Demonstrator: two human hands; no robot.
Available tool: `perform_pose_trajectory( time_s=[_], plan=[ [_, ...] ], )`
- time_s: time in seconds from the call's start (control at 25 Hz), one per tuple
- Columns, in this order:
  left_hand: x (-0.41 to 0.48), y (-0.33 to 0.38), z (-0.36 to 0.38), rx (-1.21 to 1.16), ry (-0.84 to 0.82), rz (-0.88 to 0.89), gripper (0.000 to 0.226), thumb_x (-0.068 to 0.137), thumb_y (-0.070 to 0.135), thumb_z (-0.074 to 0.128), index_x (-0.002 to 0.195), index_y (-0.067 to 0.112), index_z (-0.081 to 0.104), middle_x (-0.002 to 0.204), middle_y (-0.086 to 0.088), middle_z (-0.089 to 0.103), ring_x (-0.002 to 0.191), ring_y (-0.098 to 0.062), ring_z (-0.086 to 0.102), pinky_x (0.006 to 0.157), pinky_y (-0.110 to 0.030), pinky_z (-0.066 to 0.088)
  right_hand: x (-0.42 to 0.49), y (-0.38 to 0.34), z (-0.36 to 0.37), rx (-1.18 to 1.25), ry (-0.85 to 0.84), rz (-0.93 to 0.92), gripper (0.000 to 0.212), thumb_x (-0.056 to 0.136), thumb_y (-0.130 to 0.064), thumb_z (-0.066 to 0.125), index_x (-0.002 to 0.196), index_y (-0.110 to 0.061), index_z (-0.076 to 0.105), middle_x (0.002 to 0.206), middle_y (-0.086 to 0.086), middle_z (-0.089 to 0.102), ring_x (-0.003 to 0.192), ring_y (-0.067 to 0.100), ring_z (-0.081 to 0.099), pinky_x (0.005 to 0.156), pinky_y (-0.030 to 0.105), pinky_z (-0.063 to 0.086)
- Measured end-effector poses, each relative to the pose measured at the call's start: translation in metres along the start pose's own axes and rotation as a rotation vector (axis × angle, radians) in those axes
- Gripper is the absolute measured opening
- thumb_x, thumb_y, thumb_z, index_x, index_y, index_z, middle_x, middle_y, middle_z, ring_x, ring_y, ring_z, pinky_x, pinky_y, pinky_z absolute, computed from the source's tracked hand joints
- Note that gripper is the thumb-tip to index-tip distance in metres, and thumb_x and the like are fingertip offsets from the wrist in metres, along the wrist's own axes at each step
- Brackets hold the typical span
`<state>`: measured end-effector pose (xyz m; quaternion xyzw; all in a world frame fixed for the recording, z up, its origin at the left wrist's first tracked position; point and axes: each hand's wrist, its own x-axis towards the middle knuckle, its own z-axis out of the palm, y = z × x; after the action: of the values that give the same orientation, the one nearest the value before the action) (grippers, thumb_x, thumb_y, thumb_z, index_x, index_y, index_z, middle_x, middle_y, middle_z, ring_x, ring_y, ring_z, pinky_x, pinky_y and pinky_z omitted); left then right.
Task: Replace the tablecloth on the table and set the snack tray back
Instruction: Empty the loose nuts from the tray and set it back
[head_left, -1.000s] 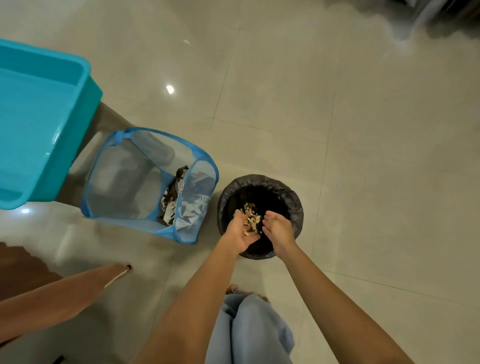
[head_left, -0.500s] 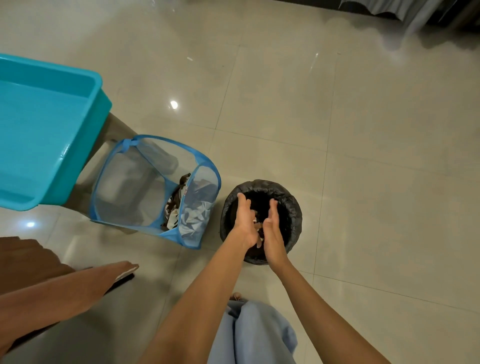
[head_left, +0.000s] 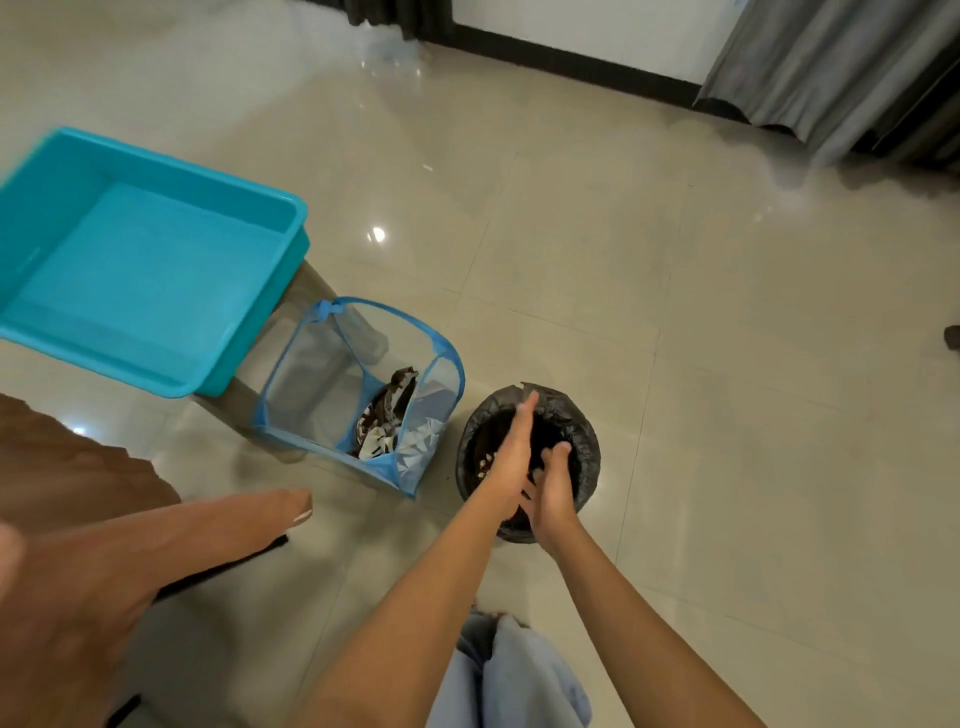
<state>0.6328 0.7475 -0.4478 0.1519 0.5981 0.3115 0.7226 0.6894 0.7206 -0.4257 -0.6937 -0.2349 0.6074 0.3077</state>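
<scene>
A person's left hand (head_left: 511, 457) and right hand (head_left: 553, 486) met palm to palm over a black-lined waste bin (head_left: 584, 441), both holding nothing, the left fingers straight and reaching past the right, whose fingers were loosely bent. The pale snack scraps cupped in them a second earlier had gone; a few pale bits (head_left: 485, 462) showed inside the bin. The turquoise tray (head_left: 130, 270) sat raised at left, well apart from the hands, beside a blue mesh hamper (head_left: 311, 384) holding crumpled cloth (head_left: 387, 415). Grey curtains (head_left: 831, 67) had entered the view
</scene>
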Motion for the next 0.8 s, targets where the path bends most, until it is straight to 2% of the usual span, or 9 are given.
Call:
perform_pose_trajectory(
  time_s=[0.08,0.16,0.24,0.28,0.4,0.44,0.6,0.72,0.8],
  plan=[
    [-0.026,0.004,0.003,-0.049,-0.064,-0.106,0.09,0.073,0.085,0.033,0.144,0.03,0.036,0.15,0.005,0.036,0.137,-0.017,0.032,0.116,-0.047,0.023,-0.023,-0.017,0.0,0.022,0.056,-0.165,0.054,0.101,-0.052,0.022,0.151,-0.03,0.02,0.153,-0.018,0.015,0.139,0.004,0.021,0.113,0.022,0.022],
    [-0.062,0.019,0.005,-0.235,-0.098,-0.193,0.077,0.086,0.075,0.026,0.144,0.026,0.038,0.15,-0.004,0.038,0.137,-0.022,0.035,0.115,-0.045,0.024,-0.054,-0.017,-0.001,-0.294,0.021,-0.15,0.077,0.088,-0.074,0.01,0.153,-0.032,0.009,0.158,-0.015,-0.006,0.146,0.008,0.0,0.117,0.031,0.01],
    [-0.096,0.05,0.008,-0.161,-0.065,-0.169,0.071,0.09,0.071,0.022,0.148,0.03,0.03,0.155,-0.002,0.027,0.142,-0.023,0.026,0.114,-0.045,0.02,-0.066,-0.001,-0.003,-0.493,0.015,-0.028,0.116,0.061,-0.094,0.0,0.152,-0.024,0.014,0.161,0.006,0.003,0.146,0.028,0.008,0.117,0.047,0.014],
    [-0.111,0.06,0.01,-0.045,-0.052,-0.116,0.072,0.088,0.073,0.025,0.148,0.033,0.028,0.155,0.001,0.024,0.143,-0.022,0.022,0.113,-0.044,0.019,-0.075,-0.006,0.002,-0.411,0.013,0.076,0.115,0.064,-0.092,0.007,0.151,-0.018,0.021,0.159,0.013,0.013,0.143,0.033,0.019,0.115,0.047,0.02],
    [-0.159,0.064,0.005,0.079,-0.099,-0.162,0.095,0.071,0.088,0.033,0.147,0.032,0.031,0.153,0.005,0.028,0.14,-0.018,0.028,0.114,-0.037,0.027,-0.161,-0.082,0.006,-0.214,-0.038,-0.147,0.036,0.099,-0.05,0.033,0.129,-0.032,0.039,0.154,0.006,0.026,0.143,0.025,0.024,0.111,0.033,0.019],
    [-0.18,0.068,-0.001,-0.014,-0.075,-0.163,0.084,0.08,0.081,0.03,0.144,0.027,0.035,0.15,0.004,0.033,0.135,-0.015,0.033,0.109,-0.031,0.035,-0.178,-0.11,0.015,-0.21,0.078,-0.328,0.029,0.1,-0.039,0.037,0.128,-0.035,0.038,0.153,0.003,0.028,0.143,0.02,0.024,0.11,0.027,0.022],
    [-0.247,0.113,-0.049,-0.257,0.154,-0.073,0.07,0.095,0.062,0.016,0.144,0.015,0.035,0.149,-0.008,0.037,0.131,-0.024,0.041,0.102,-0.036,0.04,-0.199,-0.166,0.032,-0.396,-0.051,-0.792,0.062,0.089,-0.046,0.042,0.138,-0.009,0.04,0.145,0.002,0.034,0.138,0.013,0.03,0.113,0.026,0.026],
    [-0.291,0.148,-0.076,-0.362,0.241,0.016,0.071,0.095,0.063,0.019,0.137,0.011,0.044,0.133,-0.012,0.051,0.109,-0.024,0.054,0.085,-0.037,0.046,-0.234,-0.174,0.063,-0.454,-0.189,-0.668,0.062,0.087,-0.046,0.049,0.136,-0.008,0.042,0.138,0.008,0.042,0.129,0.022,0.042,0.106,0.034,0.036],
    [-0.323,0.152,-0.094,-0.423,0.285,0.102,0.066,0.094,0.064,0.022,0.125,0.012,0.048,0.096,-0.006,0.056,0.076,-0.016,0.053,0.065,-0.03,0.042,-0.252,-0.166,0.079,-0.53,-0.306,-0.67,0.048,0.094,-0.031,0.054,0.133,-0.005,0.045,0.133,0.012,0.047,0.123,0.023,0.047,0.097,0.028,0.038]
  ],
)
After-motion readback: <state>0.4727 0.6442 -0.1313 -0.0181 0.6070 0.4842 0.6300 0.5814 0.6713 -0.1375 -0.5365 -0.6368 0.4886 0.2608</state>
